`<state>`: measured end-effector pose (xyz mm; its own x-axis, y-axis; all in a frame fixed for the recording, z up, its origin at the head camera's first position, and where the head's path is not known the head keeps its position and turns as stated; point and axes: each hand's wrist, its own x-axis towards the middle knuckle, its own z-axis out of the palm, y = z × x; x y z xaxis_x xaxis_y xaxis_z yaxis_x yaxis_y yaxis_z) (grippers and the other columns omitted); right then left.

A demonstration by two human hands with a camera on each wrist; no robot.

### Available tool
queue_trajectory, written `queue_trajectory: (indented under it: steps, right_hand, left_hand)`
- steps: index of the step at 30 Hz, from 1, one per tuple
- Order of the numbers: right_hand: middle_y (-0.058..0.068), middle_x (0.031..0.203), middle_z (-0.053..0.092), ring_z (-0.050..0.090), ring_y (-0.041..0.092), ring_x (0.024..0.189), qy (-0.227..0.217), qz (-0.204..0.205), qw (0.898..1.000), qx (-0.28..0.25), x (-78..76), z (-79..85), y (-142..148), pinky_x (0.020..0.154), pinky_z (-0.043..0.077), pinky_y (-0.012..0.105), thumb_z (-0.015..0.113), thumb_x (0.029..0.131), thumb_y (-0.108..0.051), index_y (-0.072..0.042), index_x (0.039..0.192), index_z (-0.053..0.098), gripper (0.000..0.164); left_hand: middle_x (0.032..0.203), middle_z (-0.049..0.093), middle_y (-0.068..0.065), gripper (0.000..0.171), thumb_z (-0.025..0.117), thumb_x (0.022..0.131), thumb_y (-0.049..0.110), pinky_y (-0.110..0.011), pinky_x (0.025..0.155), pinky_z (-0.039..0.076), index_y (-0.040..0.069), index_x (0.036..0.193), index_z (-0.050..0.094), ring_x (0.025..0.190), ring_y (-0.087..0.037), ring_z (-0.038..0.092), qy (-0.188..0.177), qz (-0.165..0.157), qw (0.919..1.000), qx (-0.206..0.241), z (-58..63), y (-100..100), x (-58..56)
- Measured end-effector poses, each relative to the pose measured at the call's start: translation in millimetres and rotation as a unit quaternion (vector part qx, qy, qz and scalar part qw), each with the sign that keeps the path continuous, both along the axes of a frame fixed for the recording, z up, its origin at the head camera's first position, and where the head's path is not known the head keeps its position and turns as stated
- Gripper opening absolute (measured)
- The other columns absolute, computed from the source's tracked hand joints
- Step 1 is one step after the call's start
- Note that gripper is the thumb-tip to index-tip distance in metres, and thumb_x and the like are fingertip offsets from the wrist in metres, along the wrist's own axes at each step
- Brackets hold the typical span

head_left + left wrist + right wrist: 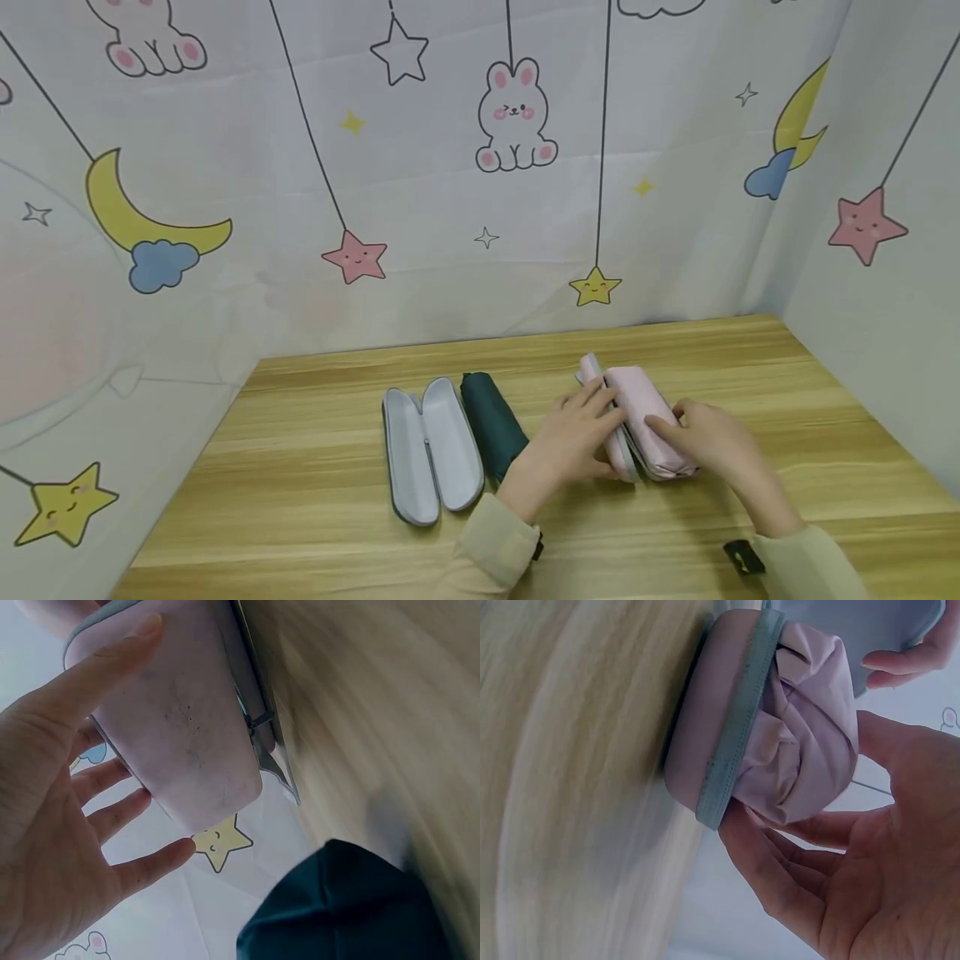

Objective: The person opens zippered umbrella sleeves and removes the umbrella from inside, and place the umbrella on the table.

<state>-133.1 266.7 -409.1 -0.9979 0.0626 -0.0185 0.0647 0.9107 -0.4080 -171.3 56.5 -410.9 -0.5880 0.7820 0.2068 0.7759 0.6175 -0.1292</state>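
A pink zip case (176, 720) with grey lining stands open, its lid (622, 454) tilted up. My left hand (573, 425) holds the lid, thumb on the pink outer face and fingers on its far side. In the other half lies a folded pink umbrella (641, 400), its creased fabric bulging above the grey zip in the right wrist view. My right hand (708, 433) grips the umbrella, thumb on top and fingers at its side near the case rim. A folded dark green umbrella (495, 421) lies left of my left hand.
A second case (453, 442) with grey lining and a dark outside lies open beside the green umbrella. The wooden table (300, 500) meets a printed cloth backdrop (450, 192) at the back and sides.
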Motion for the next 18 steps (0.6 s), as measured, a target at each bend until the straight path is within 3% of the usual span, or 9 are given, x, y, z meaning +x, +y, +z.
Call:
queue_trajectory:
  steps: [7,18]
  right_hand:
    - [0.021,0.089,0.066,0.057,0.022,0.067,0.005,-0.019,1.0,0.019,-4.6,-4.4,-12.0,0.05,0.04,0.032,0.056,0.088,-0.058,0.01,0.113,0.055,0.073]
    - [0.026,0.09,0.064,0.057,0.025,0.065,0.004,-0.02,0.997,0.076,-13.2,-11.6,-30.0,0.047,0.042,0.035,0.058,0.086,-0.055,0.017,0.121,0.047,0.081]
  left_hand:
    - [0.148,0.043,0.005,0.068,0.078,0.072,0.055,-0.044,0.107,0.041,0.03,0.131,0.054,0.145,-0.018,0.029,-0.029,0.01,0.9994,0.016,-0.9,-10.3,0.8]
    - [0.144,0.046,0.007,0.064,0.08,0.07,0.053,-0.042,0.105,0.043,0.03,0.126,0.058,0.143,-0.016,0.033,-0.033,0.029,0.999,-0.003,1.7,-21.0,6.0]
